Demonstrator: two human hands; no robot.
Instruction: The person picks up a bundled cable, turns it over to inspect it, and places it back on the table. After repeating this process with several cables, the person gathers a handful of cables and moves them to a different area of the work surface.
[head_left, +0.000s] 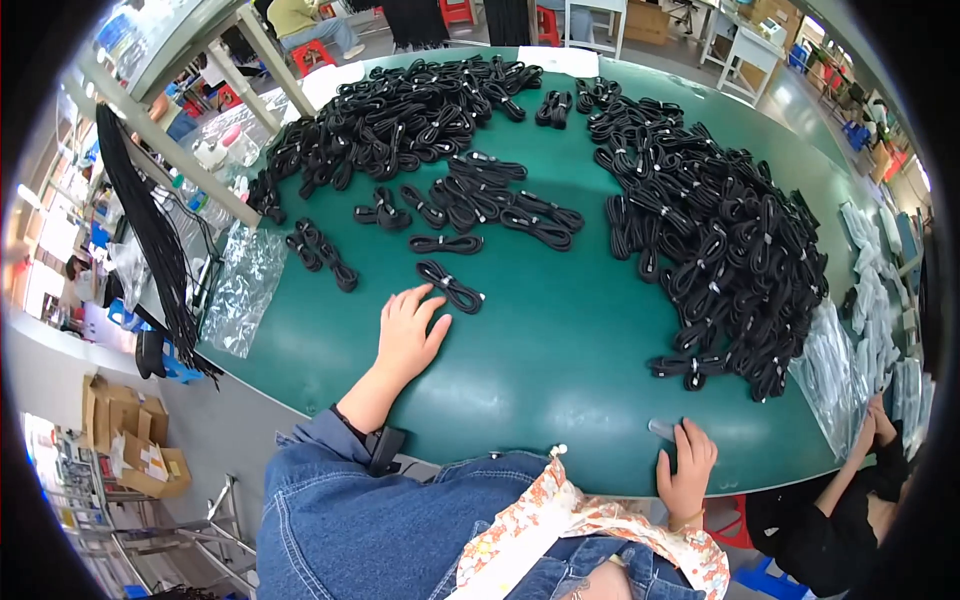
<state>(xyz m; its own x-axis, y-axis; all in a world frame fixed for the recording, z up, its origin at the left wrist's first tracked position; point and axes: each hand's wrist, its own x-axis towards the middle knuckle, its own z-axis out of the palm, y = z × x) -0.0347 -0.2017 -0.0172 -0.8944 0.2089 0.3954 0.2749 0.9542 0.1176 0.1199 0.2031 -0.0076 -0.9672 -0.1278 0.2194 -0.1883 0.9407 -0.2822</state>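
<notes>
My left hand (408,335) lies on the green table with its fingers apart, the fingertips right beside a black bundled cable (452,287). Whether they touch it is hard to tell. At the front edge of the table, my right hand (688,465) rests with fingers stretched out. A small clear plastic piece (661,429) lies against or just beside its fingertips. Beyond my left hand are another tied cable (446,244), a cable pair (322,256) to the left, and a loose group of bundled cables (480,200).
Large heaps of black cable bundles cover the far left (390,115) and right (720,240) of the table (540,370). Clear plastic bags (832,370) lie at the right edge, another bag (245,285) at the left. A co-worker's arm (850,465) reaches in at right. Long black cables (150,220) hang left.
</notes>
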